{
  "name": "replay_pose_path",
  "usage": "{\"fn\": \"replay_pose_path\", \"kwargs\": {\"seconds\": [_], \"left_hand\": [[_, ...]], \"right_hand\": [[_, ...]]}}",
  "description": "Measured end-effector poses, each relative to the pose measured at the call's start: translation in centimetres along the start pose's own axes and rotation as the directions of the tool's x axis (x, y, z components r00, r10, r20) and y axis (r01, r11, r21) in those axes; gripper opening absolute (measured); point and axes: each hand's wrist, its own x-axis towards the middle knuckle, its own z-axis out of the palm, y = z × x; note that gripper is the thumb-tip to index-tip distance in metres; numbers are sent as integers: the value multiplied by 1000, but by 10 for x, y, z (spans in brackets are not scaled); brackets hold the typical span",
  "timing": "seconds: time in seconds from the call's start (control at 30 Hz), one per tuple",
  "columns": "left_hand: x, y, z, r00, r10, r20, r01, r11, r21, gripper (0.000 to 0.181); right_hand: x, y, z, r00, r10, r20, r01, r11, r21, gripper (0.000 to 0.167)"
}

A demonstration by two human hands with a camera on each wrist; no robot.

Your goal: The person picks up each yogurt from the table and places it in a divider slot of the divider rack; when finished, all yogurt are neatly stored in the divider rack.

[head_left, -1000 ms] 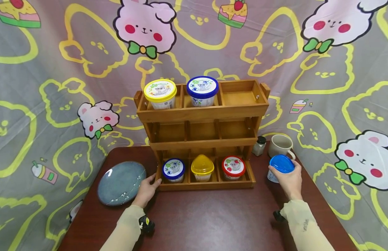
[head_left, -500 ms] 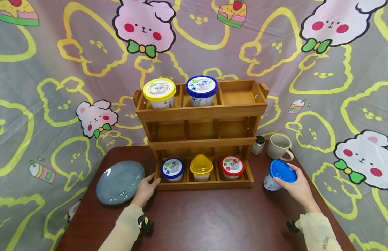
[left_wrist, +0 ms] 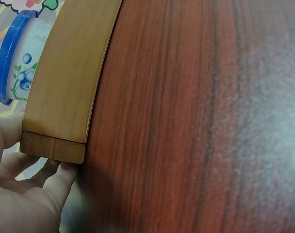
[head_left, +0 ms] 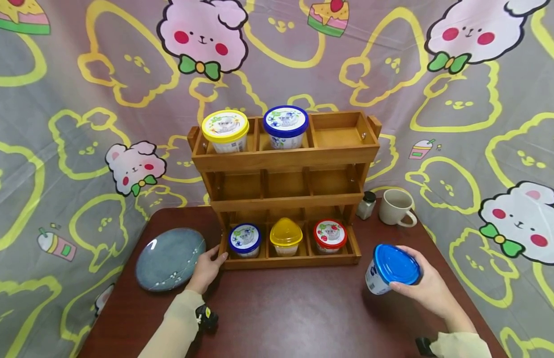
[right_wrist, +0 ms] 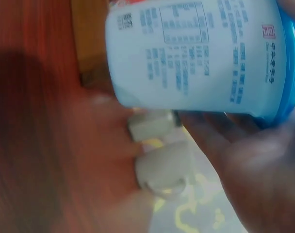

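A white cup with a clear-blue domed lid (head_left: pixel 397 264) is tilted in my right hand (head_left: pixel 431 288), which grips it around the lid end. Printed text on the cup's wall (right_wrist: pixel 186 58) fills the top of the right wrist view; the cup is off the table. My left hand (head_left: pixel 207 269) holds the lower left corner of a three-tier wooden rack (head_left: pixel 286 158), with thumb and fingers on the end of its bottom tier (left_wrist: pixel 65 97). That tier bears a blue-lidded tub (head_left: pixel 244 239), a yellow dome-lidded cup (head_left: pixel 286 236) and a red-lidded tub (head_left: pixel 329 236).
On the top tier stand a yellow-lidded tub (head_left: pixel 226 130) and a blue-lidded tub (head_left: pixel 286 126). A blue-grey plate (head_left: pixel 169 261) lies left of the rack. To the right are a black-capped jar (head_left: pixel 366 206) and a beige mug (head_left: pixel 395 208). A patterned cloth (head_left: pixel 268 54) hangs behind.
My right hand has brought the blue-lidded cup away from beside the mug, toward me and slightly left, tilting it more. The left hand stays at the rack's corner.
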Motion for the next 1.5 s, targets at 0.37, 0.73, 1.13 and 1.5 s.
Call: {"fn": "replay_pose_path", "kwargs": {"seconds": [0.37, 0.73, 1.13, 1.5], "left_hand": [[3, -1, -1, 1000, 2, -7, -2, 1000, -9, 55], [0, -1, -2, 1000, 9, -16, -9, 1000, 2, 55], [3, -1, -3, 1000, 16, -25, -16, 1000, 16, 56], [2, -2, 0, 1000, 11, -12, -11, 1000, 7, 55]], "right_hand": [[-2, -53, -18, 984, -168, 53, 169, 985, -18, 91], [35, -129, -61, 939, -335, 79, 341, 936, -83, 98], [102, -227, -125, 915, -388, 114, 394, 918, -38, 88], [169, -286, -140, 926, -322, 197, 345, 933, -98, 77]]}}
